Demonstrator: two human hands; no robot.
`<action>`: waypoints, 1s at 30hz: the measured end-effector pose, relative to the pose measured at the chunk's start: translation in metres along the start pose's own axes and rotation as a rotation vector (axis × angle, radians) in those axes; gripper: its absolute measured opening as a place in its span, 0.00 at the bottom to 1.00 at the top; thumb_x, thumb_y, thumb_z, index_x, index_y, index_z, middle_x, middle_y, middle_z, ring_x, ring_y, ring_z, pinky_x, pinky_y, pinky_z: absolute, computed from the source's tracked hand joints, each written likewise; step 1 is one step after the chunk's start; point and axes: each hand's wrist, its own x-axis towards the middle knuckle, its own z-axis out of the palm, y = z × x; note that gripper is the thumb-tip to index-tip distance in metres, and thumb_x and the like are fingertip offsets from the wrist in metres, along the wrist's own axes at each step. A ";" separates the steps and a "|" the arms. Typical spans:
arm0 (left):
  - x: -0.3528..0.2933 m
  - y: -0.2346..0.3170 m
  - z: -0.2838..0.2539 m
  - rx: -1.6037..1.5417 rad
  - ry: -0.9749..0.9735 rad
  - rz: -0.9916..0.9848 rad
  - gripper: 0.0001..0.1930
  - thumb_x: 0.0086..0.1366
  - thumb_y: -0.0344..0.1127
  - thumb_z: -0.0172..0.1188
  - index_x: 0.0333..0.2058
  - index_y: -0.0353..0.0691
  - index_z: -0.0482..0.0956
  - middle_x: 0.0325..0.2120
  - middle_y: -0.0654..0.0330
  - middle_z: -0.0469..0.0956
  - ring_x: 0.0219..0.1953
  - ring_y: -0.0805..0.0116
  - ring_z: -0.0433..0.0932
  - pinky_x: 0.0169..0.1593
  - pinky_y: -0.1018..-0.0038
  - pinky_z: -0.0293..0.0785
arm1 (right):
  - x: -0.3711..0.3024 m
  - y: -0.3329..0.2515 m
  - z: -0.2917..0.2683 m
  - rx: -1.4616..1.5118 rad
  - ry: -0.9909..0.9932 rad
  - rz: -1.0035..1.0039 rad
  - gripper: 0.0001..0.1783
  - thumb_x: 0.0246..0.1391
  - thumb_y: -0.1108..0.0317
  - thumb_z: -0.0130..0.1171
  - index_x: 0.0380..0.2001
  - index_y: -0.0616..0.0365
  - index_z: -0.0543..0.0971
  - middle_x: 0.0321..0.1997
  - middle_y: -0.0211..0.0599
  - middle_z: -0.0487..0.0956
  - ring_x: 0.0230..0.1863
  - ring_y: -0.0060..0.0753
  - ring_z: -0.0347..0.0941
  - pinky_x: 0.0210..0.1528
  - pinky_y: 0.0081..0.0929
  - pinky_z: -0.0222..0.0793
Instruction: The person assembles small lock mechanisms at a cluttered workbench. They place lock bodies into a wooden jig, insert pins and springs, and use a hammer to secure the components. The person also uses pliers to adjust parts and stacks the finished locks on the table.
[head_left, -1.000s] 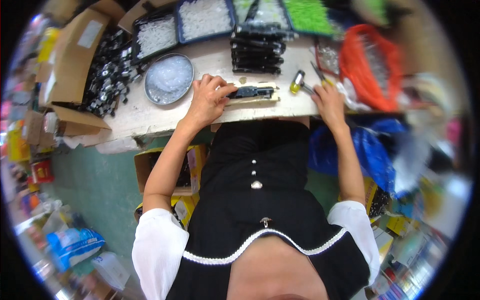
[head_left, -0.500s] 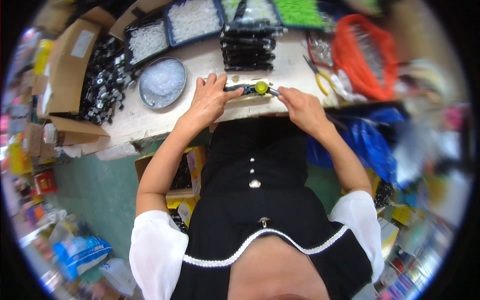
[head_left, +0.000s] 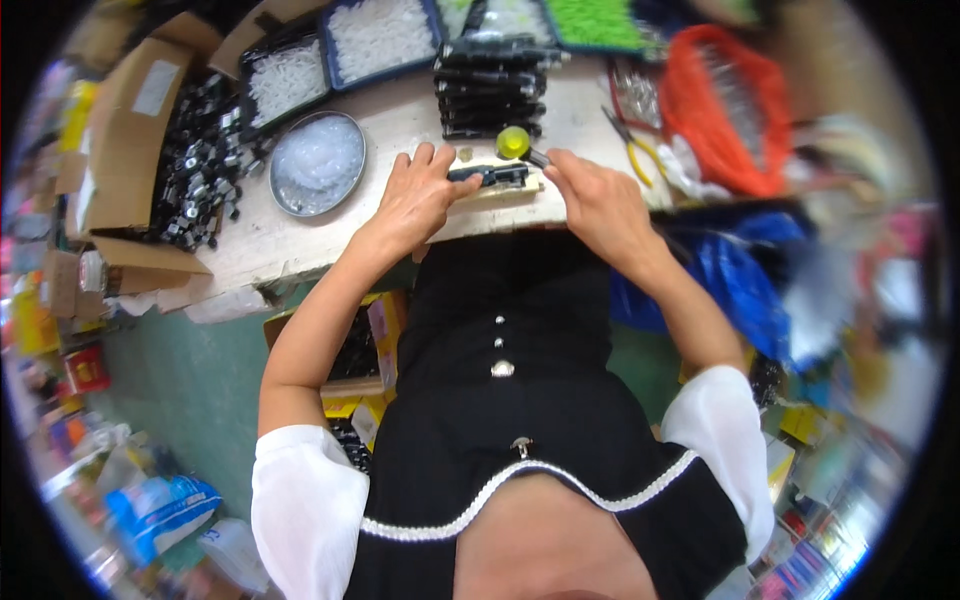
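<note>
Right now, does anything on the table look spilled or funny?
Maybe: at left, small black and silver parts lie heaped loose on the table by the cardboard box, looking spilled, while white pieces sit in trays.

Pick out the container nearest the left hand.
The round dish, just left of that hand; the rectangular trays stand farther back, and the red bag is well off to the right.

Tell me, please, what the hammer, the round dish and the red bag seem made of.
Hammer: yellowish head, probably plastic, looking translucent; grey shaft, perhaps metal. Round dish: likely metal, its thin rim shining grey. Red bag: probably plastic film, creased, slightly glossy.
</note>
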 end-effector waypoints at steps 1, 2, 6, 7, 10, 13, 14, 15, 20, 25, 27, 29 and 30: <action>0.001 0.001 0.000 -0.006 0.001 -0.001 0.23 0.52 0.21 0.50 0.43 0.56 0.80 0.29 0.59 0.67 0.36 0.62 0.65 0.36 0.69 0.59 | -0.002 0.002 0.007 -0.040 -0.027 0.004 0.09 0.55 0.63 0.48 0.31 0.58 0.70 0.21 0.46 0.76 0.23 0.50 0.74 0.24 0.43 0.68; 0.002 0.001 0.000 -0.011 0.002 -0.002 0.23 0.52 0.21 0.50 0.43 0.55 0.80 0.30 0.59 0.67 0.36 0.62 0.66 0.36 0.69 0.59 | -0.005 0.004 0.015 -0.079 -0.055 0.007 0.09 0.55 0.63 0.47 0.30 0.58 0.70 0.20 0.46 0.76 0.22 0.49 0.74 0.23 0.43 0.68; 0.007 -0.001 -0.002 0.002 -0.015 0.004 0.22 0.51 0.21 0.51 0.42 0.54 0.81 0.30 0.58 0.67 0.36 0.61 0.66 0.37 0.70 0.59 | -0.002 0.003 0.015 -0.162 -0.082 0.000 0.09 0.56 0.63 0.47 0.29 0.57 0.69 0.19 0.45 0.76 0.20 0.48 0.74 0.21 0.43 0.67; 0.006 0.000 -0.003 0.002 -0.028 0.000 0.22 0.51 0.21 0.51 0.41 0.54 0.81 0.30 0.58 0.67 0.37 0.61 0.66 0.37 0.70 0.59 | -0.002 0.003 0.014 -0.159 -0.097 0.006 0.08 0.56 0.63 0.47 0.29 0.56 0.68 0.20 0.44 0.76 0.21 0.49 0.73 0.22 0.44 0.66; 0.007 -0.007 -0.005 -0.137 -0.103 -0.037 0.24 0.49 0.21 0.52 0.44 0.52 0.79 0.31 0.56 0.69 0.37 0.57 0.67 0.39 0.65 0.64 | -0.002 0.006 0.013 -0.109 -0.156 0.037 0.09 0.57 0.62 0.47 0.31 0.56 0.69 0.21 0.47 0.76 0.23 0.53 0.73 0.23 0.45 0.65; 0.014 -0.016 -0.002 -0.254 -0.049 -0.074 0.25 0.45 0.21 0.52 0.44 0.49 0.78 0.31 0.54 0.72 0.37 0.53 0.70 0.39 0.63 0.67 | 0.003 0.011 0.002 -0.062 -0.168 0.072 0.10 0.58 0.62 0.46 0.32 0.59 0.69 0.22 0.48 0.77 0.26 0.54 0.73 0.27 0.46 0.66; 0.015 -0.018 -0.001 -0.279 -0.007 -0.081 0.25 0.44 0.21 0.52 0.44 0.48 0.77 0.30 0.53 0.73 0.36 0.52 0.70 0.39 0.63 0.68 | 0.005 0.010 -0.003 -0.047 -0.165 0.087 0.10 0.58 0.63 0.45 0.32 0.60 0.69 0.23 0.48 0.77 0.27 0.53 0.74 0.29 0.46 0.67; 0.016 -0.019 -0.001 -0.320 -0.011 -0.118 0.26 0.43 0.21 0.52 0.44 0.46 0.76 0.29 0.52 0.74 0.36 0.52 0.71 0.39 0.62 0.68 | 0.006 0.008 -0.007 0.008 -0.090 0.074 0.10 0.58 0.63 0.45 0.34 0.60 0.69 0.24 0.47 0.77 0.27 0.53 0.74 0.29 0.46 0.67; 0.017 -0.014 -0.010 -0.468 -0.087 -0.325 0.29 0.40 0.21 0.54 0.47 0.40 0.72 0.29 0.52 0.76 0.36 0.51 0.73 0.39 0.61 0.69 | 0.006 -0.013 -0.014 0.332 0.367 -0.091 0.11 0.56 0.66 0.47 0.40 0.57 0.70 0.28 0.46 0.78 0.28 0.53 0.74 0.28 0.45 0.67; 0.006 -0.011 -0.003 -0.473 0.062 -0.348 0.33 0.40 0.20 0.58 0.51 0.39 0.68 0.28 0.53 0.75 0.35 0.53 0.72 0.40 0.62 0.68 | 0.016 -0.015 0.020 0.132 -0.091 0.011 0.07 0.56 0.65 0.46 0.34 0.55 0.71 0.23 0.50 0.76 0.26 0.55 0.73 0.27 0.48 0.65; -0.001 -0.009 0.006 -0.480 0.147 -0.348 0.34 0.40 0.20 0.59 0.52 0.38 0.67 0.28 0.54 0.75 0.35 0.54 0.70 0.40 0.64 0.68 | 0.025 -0.017 0.017 0.083 -0.223 0.067 0.08 0.57 0.64 0.46 0.37 0.52 0.72 0.23 0.52 0.76 0.28 0.57 0.72 0.28 0.48 0.65; -0.007 -0.008 0.016 -0.452 0.243 -0.322 0.35 0.40 0.19 0.59 0.53 0.37 0.65 0.28 0.54 0.74 0.35 0.56 0.69 0.41 0.65 0.68 | 0.029 -0.024 0.016 0.237 -0.046 0.049 0.07 0.57 0.63 0.46 0.34 0.53 0.71 0.20 0.52 0.74 0.26 0.59 0.71 0.27 0.51 0.63; -0.007 -0.006 0.018 -0.486 0.275 -0.348 0.35 0.41 0.19 0.59 0.53 0.35 0.64 0.30 0.54 0.73 0.36 0.56 0.68 0.41 0.66 0.67 | 0.034 -0.023 0.018 0.227 -0.036 0.049 0.08 0.57 0.62 0.46 0.34 0.52 0.71 0.21 0.53 0.74 0.26 0.59 0.71 0.27 0.51 0.63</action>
